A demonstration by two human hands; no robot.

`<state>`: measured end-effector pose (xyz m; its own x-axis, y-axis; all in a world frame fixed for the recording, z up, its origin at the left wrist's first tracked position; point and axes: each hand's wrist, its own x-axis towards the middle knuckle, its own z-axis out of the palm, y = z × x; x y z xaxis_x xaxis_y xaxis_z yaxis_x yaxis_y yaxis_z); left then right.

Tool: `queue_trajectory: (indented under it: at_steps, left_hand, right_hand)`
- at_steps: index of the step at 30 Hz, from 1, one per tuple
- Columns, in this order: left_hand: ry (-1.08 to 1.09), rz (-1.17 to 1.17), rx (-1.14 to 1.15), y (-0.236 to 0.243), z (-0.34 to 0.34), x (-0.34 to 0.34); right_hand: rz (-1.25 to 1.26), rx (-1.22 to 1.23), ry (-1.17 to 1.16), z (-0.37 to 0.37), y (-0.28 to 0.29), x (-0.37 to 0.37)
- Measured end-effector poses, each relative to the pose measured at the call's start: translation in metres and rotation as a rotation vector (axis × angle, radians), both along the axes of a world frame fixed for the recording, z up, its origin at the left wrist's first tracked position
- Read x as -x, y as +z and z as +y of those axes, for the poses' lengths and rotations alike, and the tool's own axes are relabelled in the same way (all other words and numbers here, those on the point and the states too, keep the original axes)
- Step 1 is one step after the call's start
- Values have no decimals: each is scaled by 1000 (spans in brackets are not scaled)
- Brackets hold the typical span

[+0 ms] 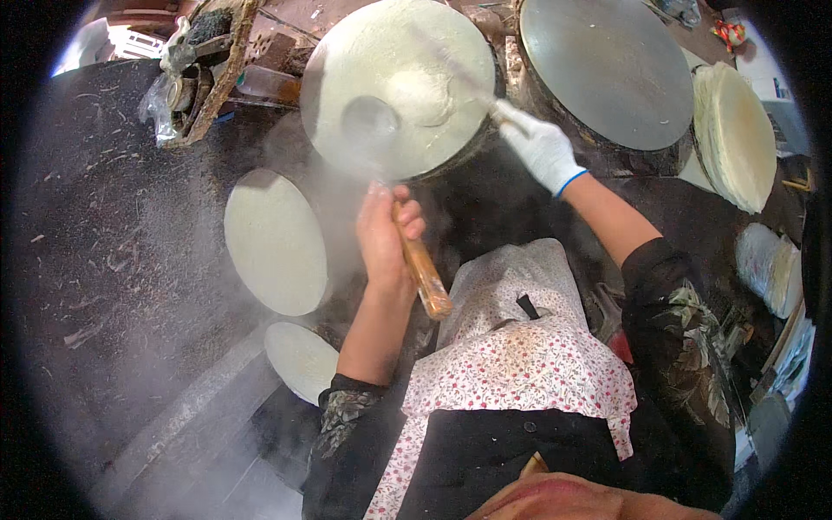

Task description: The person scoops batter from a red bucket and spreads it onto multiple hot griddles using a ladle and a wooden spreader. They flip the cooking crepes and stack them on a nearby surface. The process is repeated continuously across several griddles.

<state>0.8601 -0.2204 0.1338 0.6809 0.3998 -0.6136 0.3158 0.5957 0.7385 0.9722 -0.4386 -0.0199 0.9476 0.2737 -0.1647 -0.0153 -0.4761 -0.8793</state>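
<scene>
My bare left hand [386, 230] is closed round the wooden handle [420, 264] of a ladle, whose round head [368, 121] hangs over the left side of a griddle coated in pale batter [347, 65], with a thicker mound [420, 95] right of centre. My right hand [537, 147], in a white glove with a blue cuff, is closed on a thin, motion-blurred tool [464, 74] reaching across the griddle's upper right. Steam partly veils the ladle and the left side.
A bare griddle [607, 69] sits at upper right beside stacked pale rounds [737, 134]. Two more pale discs [273, 238] [299, 360] lie on dark surfaces at left. Clutter in a rough-edged holder [186, 87] stands at upper left; wrapped stacks [767, 269] lie at right.
</scene>
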Motion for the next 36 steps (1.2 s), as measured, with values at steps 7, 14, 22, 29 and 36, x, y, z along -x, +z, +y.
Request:
queue_trajectory:
  at_steps: [7,14,22,29,36]
  left_hand:
    - [237,65,669,15,-15,-13]
    - [180,-216,1114,99,16,65]
    - [151,-263,1106,102,51,83]
    - [159,-288,935,112,47,90]
    - [58,-315,864,130,41,66]
  right_hand:
    - [245,-156,307,25,47,18]
    - [455,-412,-134,-3,110,27]
    - [-100,-240,-132,16,5,106]
    - [144,100,205,36,21,162]
    - [-14,60,236,76,20,62]
